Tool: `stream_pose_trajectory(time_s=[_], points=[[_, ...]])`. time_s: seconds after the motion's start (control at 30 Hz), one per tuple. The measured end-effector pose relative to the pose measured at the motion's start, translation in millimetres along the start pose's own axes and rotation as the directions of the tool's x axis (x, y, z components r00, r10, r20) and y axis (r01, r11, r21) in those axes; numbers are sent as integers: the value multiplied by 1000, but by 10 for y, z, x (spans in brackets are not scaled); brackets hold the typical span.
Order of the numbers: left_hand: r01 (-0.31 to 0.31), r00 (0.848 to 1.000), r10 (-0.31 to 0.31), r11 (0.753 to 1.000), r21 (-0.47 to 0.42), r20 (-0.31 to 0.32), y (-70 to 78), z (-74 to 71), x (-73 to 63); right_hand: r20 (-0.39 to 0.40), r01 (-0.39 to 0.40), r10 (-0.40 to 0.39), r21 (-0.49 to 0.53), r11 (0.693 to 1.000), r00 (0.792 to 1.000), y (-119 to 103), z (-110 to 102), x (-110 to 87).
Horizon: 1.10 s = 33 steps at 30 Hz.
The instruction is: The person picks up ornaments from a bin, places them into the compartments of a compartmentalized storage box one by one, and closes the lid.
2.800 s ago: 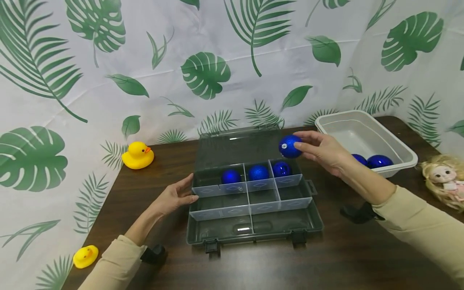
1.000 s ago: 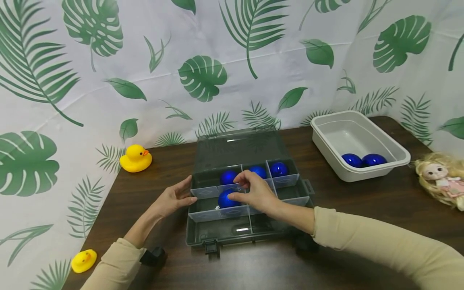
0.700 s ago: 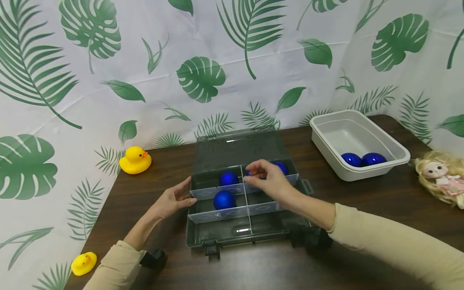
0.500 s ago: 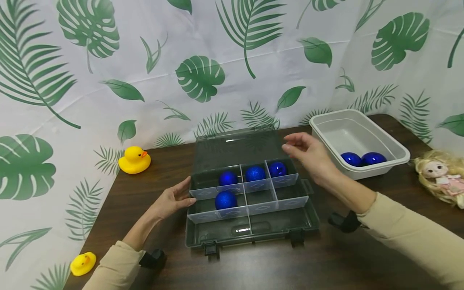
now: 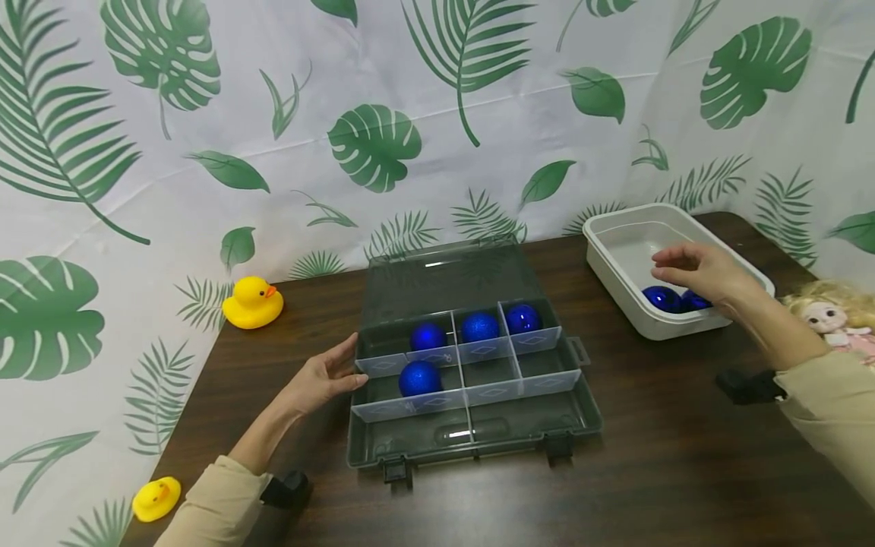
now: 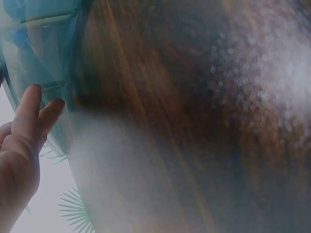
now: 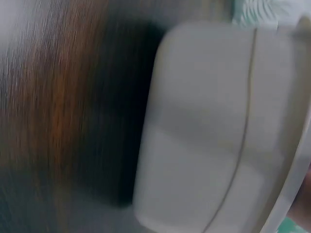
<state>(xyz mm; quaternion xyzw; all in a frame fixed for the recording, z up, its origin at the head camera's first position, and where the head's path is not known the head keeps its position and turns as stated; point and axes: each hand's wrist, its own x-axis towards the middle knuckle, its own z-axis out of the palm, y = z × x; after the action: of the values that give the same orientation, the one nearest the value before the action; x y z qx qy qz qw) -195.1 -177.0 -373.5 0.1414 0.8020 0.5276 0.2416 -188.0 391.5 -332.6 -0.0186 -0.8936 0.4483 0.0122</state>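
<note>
Tabletop (image 5: 656, 463), blue balls (image 5: 660, 299) below right fingers (image 5: 677, 253)

One blue ball (image 5: 693, 301) partly behind the right hand (image 5: 711, 272), doll (image 5: 835, 323) partly past head view's edge

Shiny blue balls (image 5: 420, 378)
Four in the open divided box (image 5: 533, 414), two in the pale tub (image 5: 617, 290) at right.

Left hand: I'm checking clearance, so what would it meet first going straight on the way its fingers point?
Most likely the left side of the divided box; the left hand is close beside it, though contact is unclear.
</note>
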Motion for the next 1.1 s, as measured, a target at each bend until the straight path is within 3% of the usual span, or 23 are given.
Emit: stream_pose_trajectory(time_s=[0.2, 0.43, 0.7, 0.97, 1.1], points=[[5, 1000, -5, 1000, -13, -4, 0, 7, 1, 145, -53, 75, -151, 987, 987, 55, -136, 77], [13, 1000, -13, 1000, -16, -5, 9, 11, -5, 260, 0, 76, -280, 960, 963, 35, -144, 130], [2, 1000, -2, 1000, 2, -3, 7, 14, -6, 356, 55, 60, -305, 951, 932, 18, -93, 156], [-9, 1000, 9, 1000, 9, -3, -2, 14, -8, 476, 142, 37, -336, 931, 879, -16, -107, 187], [-12, 1000, 12, 1000, 9, 1, 0, 11, -12, 485, 160, 23, -332, 930, 874, -15, -104, 192]])
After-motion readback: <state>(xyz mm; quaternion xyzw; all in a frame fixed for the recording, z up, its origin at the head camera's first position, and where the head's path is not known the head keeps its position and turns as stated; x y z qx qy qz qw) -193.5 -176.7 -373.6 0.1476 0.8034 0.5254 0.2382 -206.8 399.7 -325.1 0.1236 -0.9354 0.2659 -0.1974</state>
